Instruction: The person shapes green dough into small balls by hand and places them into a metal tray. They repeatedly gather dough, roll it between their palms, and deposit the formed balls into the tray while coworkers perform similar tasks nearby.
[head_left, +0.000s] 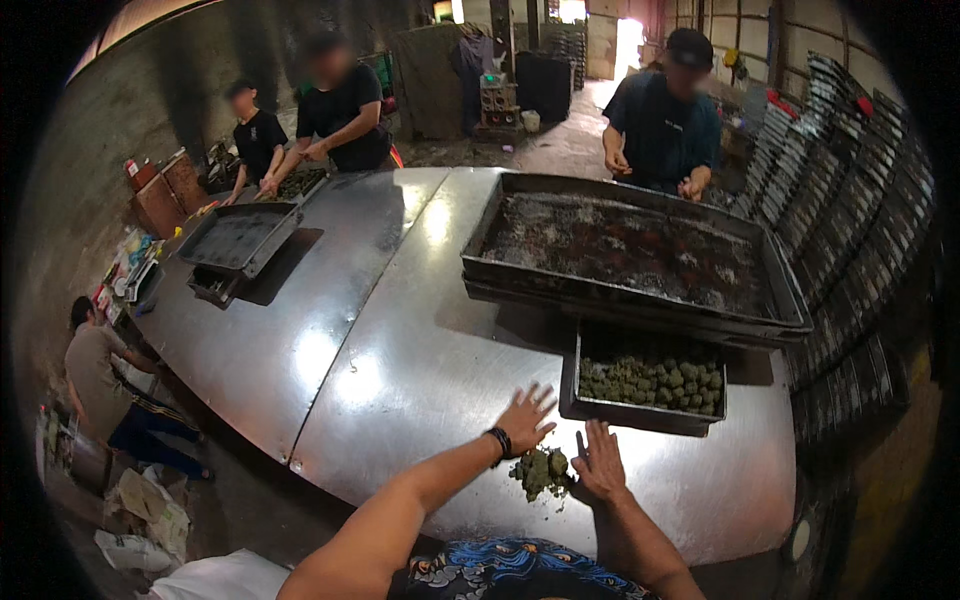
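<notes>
A crumbly heap of dark green dough (538, 474) lies on the metal tabletop (390, 420) close to my body, with loose crumbs around it. My left hand (526, 416), with a dark bracelet at the wrist, is spread just beyond the heap, holding nothing. On the heap's right side is my right hand (600, 461), fingers extended and nothing in its grasp. Past both hands stands a metal tray (637, 415) with many green dough balls (660, 384) inside. Its far end sits in the shadow of a large tray above it.
Large stacked baking trays (637, 296) overhang the ball tray. A smaller tray (240, 234) stands at far left. One person (667, 120) works across the table; others (337, 112) stand further left. Tall tray stacks (847, 187) line the right. A seam (352, 319) crosses the table.
</notes>
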